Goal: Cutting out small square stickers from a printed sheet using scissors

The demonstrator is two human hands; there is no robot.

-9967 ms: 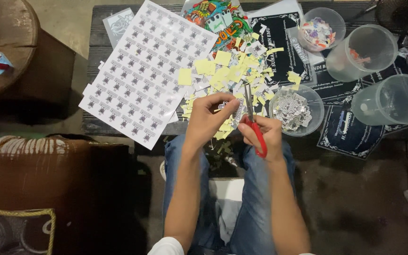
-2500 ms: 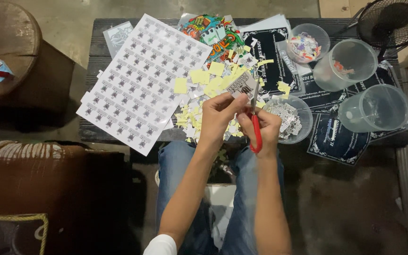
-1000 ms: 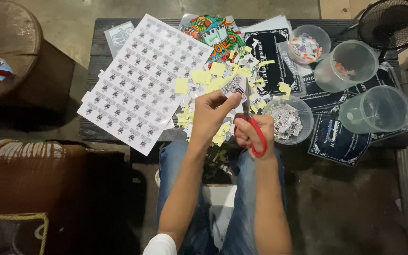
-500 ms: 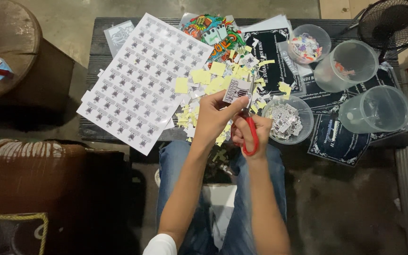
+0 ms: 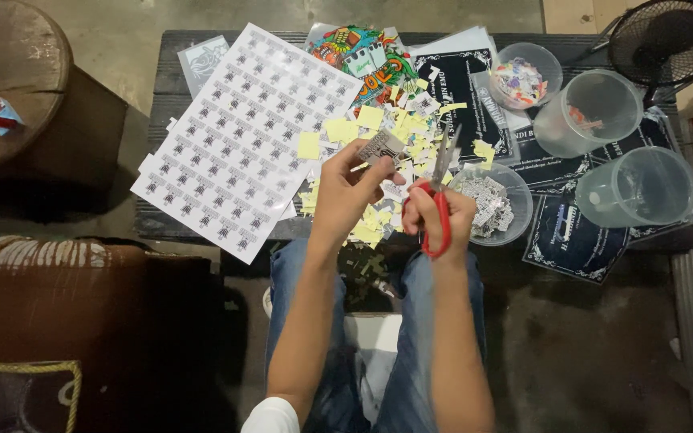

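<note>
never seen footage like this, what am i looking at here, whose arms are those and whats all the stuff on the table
The camera sits on a person's head and looks straight down, so the two bare arms coming up from the bottom edge are the wearer's own, above their jeans-clad knees. The left hand pinches a small printed sticker piece. The right hand grips red-handled scissors, blades pointing away, near that piece. On the dark low table lie a large white sticker sheet with rows of small prints, a pile of yellow paper scraps, a colourful printed sheet and dark cards. To the right stand clear plastic cups; one cup holds cut pieces. A small black fan stands at the top right.
</note>
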